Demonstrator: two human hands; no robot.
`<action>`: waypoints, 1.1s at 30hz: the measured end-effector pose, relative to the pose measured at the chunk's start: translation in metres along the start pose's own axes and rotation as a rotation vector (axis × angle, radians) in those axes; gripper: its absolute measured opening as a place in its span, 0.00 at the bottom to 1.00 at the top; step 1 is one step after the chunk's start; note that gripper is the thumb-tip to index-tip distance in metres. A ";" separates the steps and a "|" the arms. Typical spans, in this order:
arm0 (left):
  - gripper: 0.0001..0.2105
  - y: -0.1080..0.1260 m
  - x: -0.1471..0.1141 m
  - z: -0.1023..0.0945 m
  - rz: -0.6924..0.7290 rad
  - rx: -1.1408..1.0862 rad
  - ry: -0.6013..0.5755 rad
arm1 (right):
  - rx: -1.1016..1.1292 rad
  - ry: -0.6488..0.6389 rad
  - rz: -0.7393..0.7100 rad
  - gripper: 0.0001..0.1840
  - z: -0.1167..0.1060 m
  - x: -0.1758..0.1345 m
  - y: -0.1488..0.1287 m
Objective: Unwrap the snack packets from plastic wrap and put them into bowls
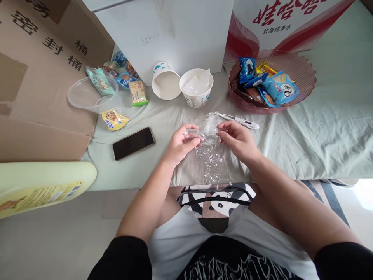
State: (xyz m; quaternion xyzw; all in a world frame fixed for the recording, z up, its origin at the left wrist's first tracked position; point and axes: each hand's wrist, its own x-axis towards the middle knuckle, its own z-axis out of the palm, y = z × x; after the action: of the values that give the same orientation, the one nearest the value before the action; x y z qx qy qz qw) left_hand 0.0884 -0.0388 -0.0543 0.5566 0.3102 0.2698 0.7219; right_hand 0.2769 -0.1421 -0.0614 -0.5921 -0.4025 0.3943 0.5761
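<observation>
A clear, crinkled plastic bag (210, 149) spans the gap between my two hands, and its lower end hangs over the table's front edge. My left hand (183, 143) pinches its left side, thumb and fingers closed on the film. On the other side my right hand (237, 139) grips it between thumb and fingertips. Just beyond the right fingers lies a white utility knife or pen-like tool (240, 120). Behind the bag stands an upright paper bowl (201, 102) with a translucent piece inside. A second paper bowl (165, 86) lies tipped on its side, opening toward me.
A pink ribbed bowl (305, 83) of wrapped snacks stands at the right rear. To the left are a phone (134, 143), a clear plastic tub (80, 93) and several snack packets. Cardboard boxes (166, 35) line the back. A yellow-green bottle (43, 182) juts in at left.
</observation>
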 end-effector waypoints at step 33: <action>0.17 -0.011 0.000 -0.008 0.333 0.513 0.160 | -0.216 0.155 -0.113 0.21 -0.001 0.001 0.009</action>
State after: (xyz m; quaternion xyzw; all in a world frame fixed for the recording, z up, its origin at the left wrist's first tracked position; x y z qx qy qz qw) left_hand 0.0828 -0.0362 -0.0670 0.7407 0.3284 0.3401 0.4774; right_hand 0.2789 -0.1413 -0.0706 -0.6558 -0.4296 0.2686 0.5597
